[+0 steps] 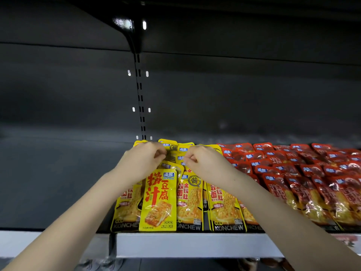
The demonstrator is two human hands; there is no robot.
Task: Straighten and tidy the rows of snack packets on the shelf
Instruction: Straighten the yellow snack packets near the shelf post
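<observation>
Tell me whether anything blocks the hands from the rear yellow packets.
Nothing visible does. The left hand and right hand both pinch the yellow packets at the back, forearms passing above the front packets.

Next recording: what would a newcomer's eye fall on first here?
The left hand and right hand meet mid-frame, fingers curled on the rear yellow packets. One brighter tofu packet lies atop the front row, out of line. Rows of red packets fill the shelf to the right.
</observation>
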